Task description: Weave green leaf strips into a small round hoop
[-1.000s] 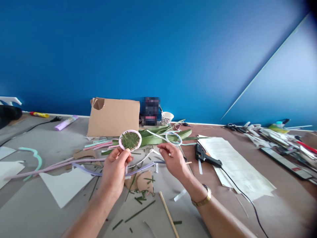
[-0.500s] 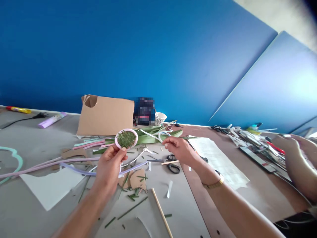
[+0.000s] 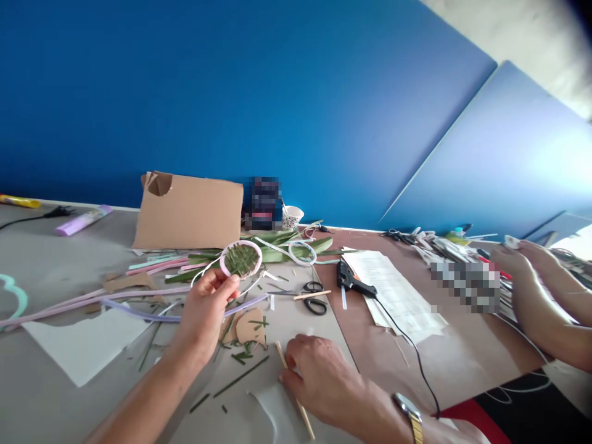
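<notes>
My left hand (image 3: pixel 210 308) pinches a small round disc (image 3: pixel 241 259) by its lower edge. The disc has a pale pink rim and a face of woven green leaf strips, and it is held up above the table. Lower down, my right hand (image 3: pixel 321 379), with a gold watch at the wrist, has its curled thumb and fingers at a thin wooden stick (image 3: pixel 303 416) lying on the table. Scissors (image 3: pixel 314 299) lie beyond that hand, with a short stick across them. Past the disc, a pale ring (image 3: pixel 303 253) rests by long green leaves (image 3: pixel 272 246).
A black glue gun (image 3: pixel 354 280) with its cord lies beside printed sheets (image 3: pixel 393 296). A cardboard box (image 3: pixel 189 213) and a paper cup (image 3: pixel 292 216) stand by the blue wall. Cut cardboard (image 3: pixel 252 327) lies mid-table. Another person's arms (image 3: pixel 536 302) are at right.
My right hand has dropped from beside the pale ring down to the wooden stick, uncovering the glue gun. My left hand still holds the disc. The view has shifted slightly right.
</notes>
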### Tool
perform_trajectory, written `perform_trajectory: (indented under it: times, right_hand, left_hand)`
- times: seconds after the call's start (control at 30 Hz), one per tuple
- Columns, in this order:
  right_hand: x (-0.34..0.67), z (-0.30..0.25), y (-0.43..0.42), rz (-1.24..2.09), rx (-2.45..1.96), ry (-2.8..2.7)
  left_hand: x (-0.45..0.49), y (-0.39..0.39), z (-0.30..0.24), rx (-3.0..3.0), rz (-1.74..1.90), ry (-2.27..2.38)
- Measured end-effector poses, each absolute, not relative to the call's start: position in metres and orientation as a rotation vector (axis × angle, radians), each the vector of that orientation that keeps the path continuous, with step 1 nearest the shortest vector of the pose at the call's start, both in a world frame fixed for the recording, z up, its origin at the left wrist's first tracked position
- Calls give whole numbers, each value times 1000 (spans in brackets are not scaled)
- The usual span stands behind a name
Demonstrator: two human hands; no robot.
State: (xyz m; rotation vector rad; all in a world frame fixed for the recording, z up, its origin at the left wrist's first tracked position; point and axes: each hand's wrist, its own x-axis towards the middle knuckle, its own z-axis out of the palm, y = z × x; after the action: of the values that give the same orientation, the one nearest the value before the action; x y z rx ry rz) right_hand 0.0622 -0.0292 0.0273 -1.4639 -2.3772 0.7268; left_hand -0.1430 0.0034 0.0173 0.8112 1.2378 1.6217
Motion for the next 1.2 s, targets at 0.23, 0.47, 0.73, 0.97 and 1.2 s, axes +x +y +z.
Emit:
perform_trajectory:
  times: [0.23, 0.47, 0.73, 0.97, 1.2]
  right_hand:
    - [78, 59, 1, 641, -1813, -2354]
    - [59, 36, -33, 650, -1647, -2610]
    - [95, 64, 13, 835, -1442, -2069]
    - [96, 76, 50, 1562, -1170, -1315]
    - [97, 53, 80, 1552, -1176, -1178]
  left_hand:
    - [-141, 3, 21, 776, 1594, 1260]
    - [-141, 1, 16, 807, 1607, 1239]
    - [-137, -2, 21, 794, 1484, 1318]
    - [-130, -7, 11, 830, 1261, 1188]
    - [-116, -14, 15, 836, 974, 1103]
